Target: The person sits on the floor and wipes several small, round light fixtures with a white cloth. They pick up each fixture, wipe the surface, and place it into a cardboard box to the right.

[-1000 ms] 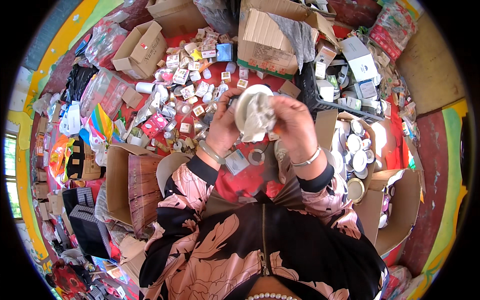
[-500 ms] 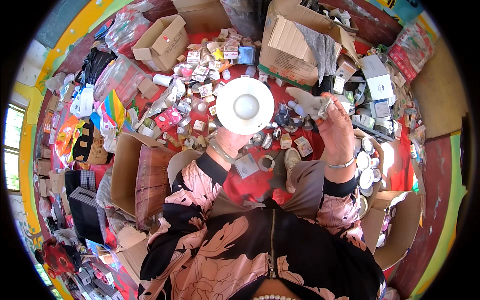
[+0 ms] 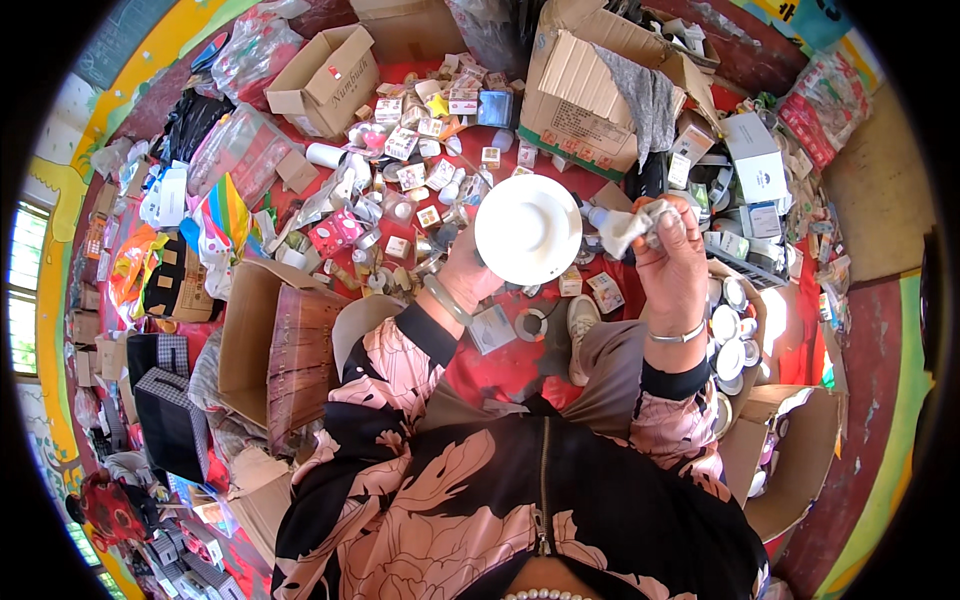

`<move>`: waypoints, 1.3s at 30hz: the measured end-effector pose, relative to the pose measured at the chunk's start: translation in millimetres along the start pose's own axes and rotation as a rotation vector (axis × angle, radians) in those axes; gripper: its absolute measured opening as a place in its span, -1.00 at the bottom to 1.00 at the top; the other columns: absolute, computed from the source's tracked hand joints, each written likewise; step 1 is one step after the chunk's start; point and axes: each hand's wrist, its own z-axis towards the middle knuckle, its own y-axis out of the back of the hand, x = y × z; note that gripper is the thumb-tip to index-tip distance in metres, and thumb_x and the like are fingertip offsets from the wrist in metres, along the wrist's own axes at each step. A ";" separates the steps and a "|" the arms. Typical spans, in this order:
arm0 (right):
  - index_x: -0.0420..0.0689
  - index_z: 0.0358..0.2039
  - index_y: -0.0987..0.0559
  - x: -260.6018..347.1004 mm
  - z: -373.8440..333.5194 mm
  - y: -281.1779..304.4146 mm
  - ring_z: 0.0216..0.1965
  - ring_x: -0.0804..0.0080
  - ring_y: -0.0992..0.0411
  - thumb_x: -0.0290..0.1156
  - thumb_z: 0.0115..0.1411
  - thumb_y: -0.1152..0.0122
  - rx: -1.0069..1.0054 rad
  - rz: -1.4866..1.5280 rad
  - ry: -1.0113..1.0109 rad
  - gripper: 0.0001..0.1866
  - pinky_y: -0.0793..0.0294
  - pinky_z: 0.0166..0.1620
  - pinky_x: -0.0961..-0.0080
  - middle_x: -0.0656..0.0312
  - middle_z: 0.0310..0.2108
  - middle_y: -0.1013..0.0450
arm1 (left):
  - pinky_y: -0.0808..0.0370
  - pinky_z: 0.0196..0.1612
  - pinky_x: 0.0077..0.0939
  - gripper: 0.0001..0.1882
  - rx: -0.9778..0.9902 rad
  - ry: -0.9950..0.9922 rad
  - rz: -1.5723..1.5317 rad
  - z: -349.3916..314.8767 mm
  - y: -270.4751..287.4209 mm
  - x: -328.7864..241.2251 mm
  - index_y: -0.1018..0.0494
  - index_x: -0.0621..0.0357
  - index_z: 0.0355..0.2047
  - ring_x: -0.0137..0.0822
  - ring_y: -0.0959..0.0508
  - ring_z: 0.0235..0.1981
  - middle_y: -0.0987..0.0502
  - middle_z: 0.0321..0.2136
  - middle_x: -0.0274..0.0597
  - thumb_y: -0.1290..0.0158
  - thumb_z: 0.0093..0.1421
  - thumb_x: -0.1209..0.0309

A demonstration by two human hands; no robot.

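My left hand [image 3: 468, 270] grips a white round downlight [image 3: 530, 232] by its edge, its dished face turned up toward me. Fingers of that hand are partly hidden beneath the light. To the right, my right hand [image 3: 672, 258] pinches a crumpled off-white cloth [image 3: 626, 230], which hangs from the fingertips toward the light. A gap separates the cloth from the light's rim. Beside my right forearm, an open carton [image 3: 757, 352] holds several white round lights [image 3: 730, 353].
An open carton [image 3: 245, 335] stands left of my knee, another [image 3: 812, 460] at the lower right. Small boxes [image 3: 402, 143] and loose lamp parts litter the red floor ahead. A large carton [image 3: 575, 100] with grey cloth over its side stands at the back, near a dark crate [image 3: 748, 262].
The downlight has moved right and slightly nearer, and its face has tilted. My right hand has bunched the cloth closer to its fingers.
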 end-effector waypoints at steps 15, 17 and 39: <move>-0.24 -0.16 -0.54 -63.6 -18.3 -77.7 -0.06 0.19 -0.43 -0.72 -0.04 -0.14 0.204 -1.402 0.634 -0.64 -0.42 -0.02 0.41 0.00 -0.12 -0.45 | -0.40 -0.12 -0.51 -0.54 -0.144 -0.249 1.263 3.9 -31.1 13.3 -0.28 0.23 -0.05 -0.40 -0.44 -0.18 -0.43 -0.18 -0.15 0.40 0.31 0.13; -0.23 -0.18 -0.55 -66.2 -24.9 -77.3 -0.04 0.16 -0.41 -0.71 -0.08 -0.17 0.277 -1.442 0.630 -0.63 -0.43 -0.01 0.39 0.00 -0.10 -0.44 | -0.40 -0.14 -0.51 -0.56 -0.156 -0.295 1.346 2.6 -32.6 10.0 -0.28 0.24 -0.05 -0.41 -0.43 -0.20 -0.44 -0.20 -0.16 0.43 0.35 0.16; -0.14 -0.28 -0.56 -25.1 -6.4 -46.8 -0.29 0.27 -0.45 -0.64 -0.09 -0.23 -0.061 -1.382 0.612 -0.71 -0.46 -0.22 0.53 0.14 -0.26 -0.42 | -0.44 -0.05 -0.39 -0.56 -0.384 -0.291 0.970 -2.2 -6.5 -17.1 -0.29 0.31 -0.01 -0.21 -0.49 -0.10 -0.45 -0.10 -0.07 -0.02 0.12 0.36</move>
